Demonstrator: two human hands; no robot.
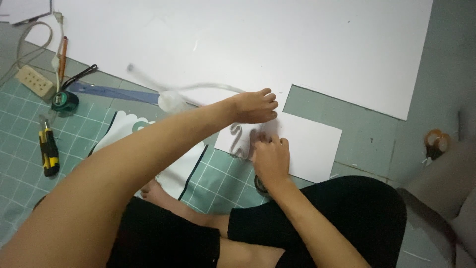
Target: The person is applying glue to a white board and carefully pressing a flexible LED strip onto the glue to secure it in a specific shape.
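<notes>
A large white sheet of board (297,44) was spread across the far part of the floor, with a rectangular notch cut out of its near edge. Beneath it, a green cutting mat ruled in a pale grid (22,124) was laid over the left and near floor, evidently as a working surface. A smaller white rectangular piece of board (310,144) was placed just near the notch, in front of the seated person's black-clothed knees. A curly white cut-out shape (239,140) was seen at the left end of that piece, partly hidden by the hands.

The left hand (254,106) was stretched across and pressed flat, fingers together, on the far edge of the small piece, apparently so that it was kept from sliding; nothing was gripped by it. The right hand (271,159) was curled with the fingertips pinched down at the cut-out; whether a tool or only the board was held could not be told.

To the left, a printed white sheet with a dark border (121,131) was laid on the mat. A blue translucent ruler (116,93), a yellow and black utility knife (48,151), a round green tape measure (64,100) and a beige socket strip (33,81) were left within reach at the far left. A roll of tape in an orange holder (436,143) was set at the right.
</notes>
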